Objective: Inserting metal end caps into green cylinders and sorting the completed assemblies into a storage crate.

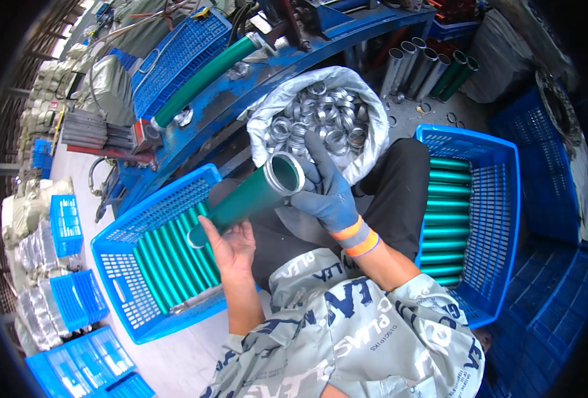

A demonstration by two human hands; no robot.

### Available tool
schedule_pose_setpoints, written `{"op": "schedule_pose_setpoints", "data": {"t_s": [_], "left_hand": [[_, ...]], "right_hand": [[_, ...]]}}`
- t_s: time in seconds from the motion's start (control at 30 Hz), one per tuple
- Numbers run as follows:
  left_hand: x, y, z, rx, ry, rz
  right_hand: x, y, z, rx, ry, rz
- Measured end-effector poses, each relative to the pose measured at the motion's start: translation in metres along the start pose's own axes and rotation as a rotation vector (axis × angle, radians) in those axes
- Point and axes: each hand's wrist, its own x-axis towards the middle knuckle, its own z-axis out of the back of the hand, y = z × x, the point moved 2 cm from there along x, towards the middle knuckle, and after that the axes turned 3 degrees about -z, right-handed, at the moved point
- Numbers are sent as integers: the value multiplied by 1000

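A green metal tube [239, 203] lies slanted across my lap, its open end up and to the right. My bare left hand [233, 247] holds it near the lower end, thumb along the side and fingers beneath. My right hand [328, 194], in a blue-grey glove with an orange cuff, grips the upper end, where a silver metal ring [273, 174] sits at the mouth. The gloved fingers partly hide whether that ring is fully seated. Just beyond the glove stands a white woven sack [259, 129] holding many loose silver rings [334, 106].
Blue crates flank my legs, left [125, 292] and right [499, 265], both holding rows of green tubes. Ahead is a blue metal bench [224, 109] with another green tube [208, 79] on it. Grey and green tubes [407, 69] stand upright on the floor behind the sack.
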Motion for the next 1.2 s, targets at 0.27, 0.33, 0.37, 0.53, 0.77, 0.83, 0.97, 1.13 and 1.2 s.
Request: {"op": "schedule_pose_setpoints", "data": {"t_s": [0.27,0.33,0.37,0.53,0.77,0.83,0.97,1.13,1.2], "left_hand": [[-5,3,-1,-165,67,139],[-16,15,-7,-235,157,145],[-23,19,-15,-234,165,144],[-85,24,-68,-16,251,439],[-107,21,-87,958,552,-683],[-95,29,-87,925,618,-585],[-80,47,-70,833,653,-361],[-75,46,-69,762,702,-322],[-74,46,-68,737,707,-316]], "right_hand": [[14,6,-16,-317,21,125],[18,8,-23,-342,51,76],[20,8,-30,-367,79,23],[33,41,-87,-207,65,63],[30,76,-97,-761,38,83],[25,68,-96,-820,29,68],[26,55,-94,-828,17,39],[31,49,-99,-841,31,42],[33,49,-99,-839,42,41]]}}
